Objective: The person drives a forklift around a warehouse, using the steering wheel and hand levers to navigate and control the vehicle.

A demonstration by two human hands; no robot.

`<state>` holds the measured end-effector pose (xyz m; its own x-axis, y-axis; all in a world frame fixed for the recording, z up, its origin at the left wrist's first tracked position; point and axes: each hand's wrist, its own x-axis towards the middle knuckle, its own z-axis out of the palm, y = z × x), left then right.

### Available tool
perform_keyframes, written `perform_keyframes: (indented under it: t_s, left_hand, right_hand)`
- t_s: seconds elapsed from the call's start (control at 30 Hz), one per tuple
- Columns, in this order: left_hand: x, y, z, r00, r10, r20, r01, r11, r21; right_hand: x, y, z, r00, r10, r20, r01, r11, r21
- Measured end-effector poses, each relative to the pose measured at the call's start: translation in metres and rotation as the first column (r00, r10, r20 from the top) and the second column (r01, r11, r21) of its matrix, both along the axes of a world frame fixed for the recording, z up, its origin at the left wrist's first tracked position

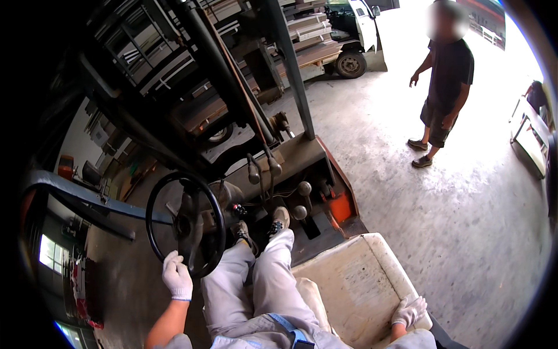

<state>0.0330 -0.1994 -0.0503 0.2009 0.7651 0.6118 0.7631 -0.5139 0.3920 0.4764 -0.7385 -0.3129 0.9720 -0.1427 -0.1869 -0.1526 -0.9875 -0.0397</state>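
My white-gloved left hand (176, 277) grips the round black steering wheel (187, 224) at its near edge. My right hand (409, 312) lies open, farther off.

Grey floor (395, 215); bright window (52, 254) left; daylight (402, 41) upper right.

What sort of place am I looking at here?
Likely a warehouse or loading bay: a forklift's steering wheel and mast in front, a truck beyond, and what look like stacked boards.
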Motion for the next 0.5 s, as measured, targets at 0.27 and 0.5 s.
perform_keyframes:
  t_s: [0.27, 0.5]
  left_hand:
    - [-0.033, 0.031, -0.006, 0.999, 0.038, -0.038, -0.035, 0.996, 0.077]
    - [-0.068, 0.169, 0.018, 0.991, 0.134, 0.005, -0.134, 0.987, 0.088]
  right_hand:
    - [0.003, 0.0, -0.004, 1.0, -0.001, -0.011, 0.002, 1.0, 0.03]
    - [0.0, 0.0, -0.011, 1.0, -0.002, -0.012, 0.003, 0.998, 0.064]
